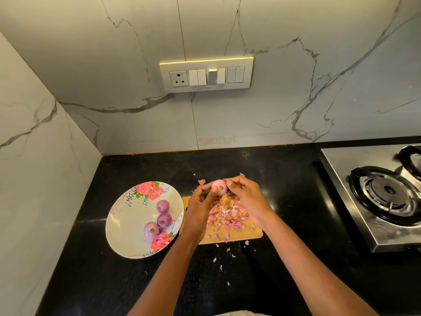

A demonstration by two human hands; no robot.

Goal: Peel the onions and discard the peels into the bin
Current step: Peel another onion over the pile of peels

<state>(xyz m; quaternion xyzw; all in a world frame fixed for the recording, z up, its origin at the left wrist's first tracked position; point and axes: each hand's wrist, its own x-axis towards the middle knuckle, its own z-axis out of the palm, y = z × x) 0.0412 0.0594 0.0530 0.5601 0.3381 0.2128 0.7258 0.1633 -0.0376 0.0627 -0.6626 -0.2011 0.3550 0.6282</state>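
Note:
A small pink onion [219, 186] is held above the far end of a wooden cutting board [255, 234]. My left hand [201, 202] grips it from the left, thumb on its front. My right hand [245, 196] pinches its top right side with curled fingers. A heap of pink and tan peels [227, 216] lies on the board under my hands. Three purple onions [162, 206] [164, 220] [151, 230] sit on a white floral plate [127, 224] to the left. No bin is in view.
Loose peel scraps [227, 249] are scattered on the black counter [95, 270] in front of and behind the board. A steel gas stove [378, 197] stands at the right. Marble walls meet in a corner at the left, with a switch panel [206, 74] above.

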